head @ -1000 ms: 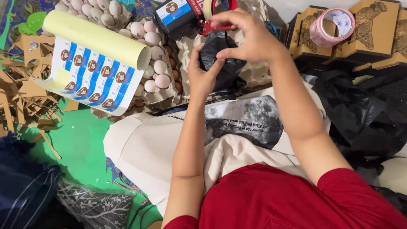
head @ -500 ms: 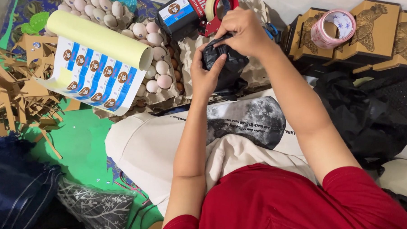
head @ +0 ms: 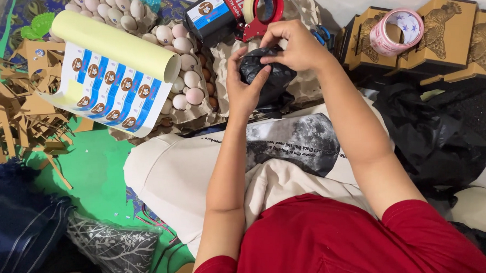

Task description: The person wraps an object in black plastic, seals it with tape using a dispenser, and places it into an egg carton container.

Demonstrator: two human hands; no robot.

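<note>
A curled yellow-backed sheet of blue-and-white labels (head: 109, 82) lies left of a crumpled black bundle (head: 265, 76), gripped by left hand (head: 243, 88) and right hand (head: 299, 45).

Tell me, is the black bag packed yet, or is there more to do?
Not yet. Done: brown boxes stand folded at the right. In hand: the left hand and right hand both grip a small black bag, pinching its top. Left: trays of eggs and a sheet of stickers sit unused.
</note>
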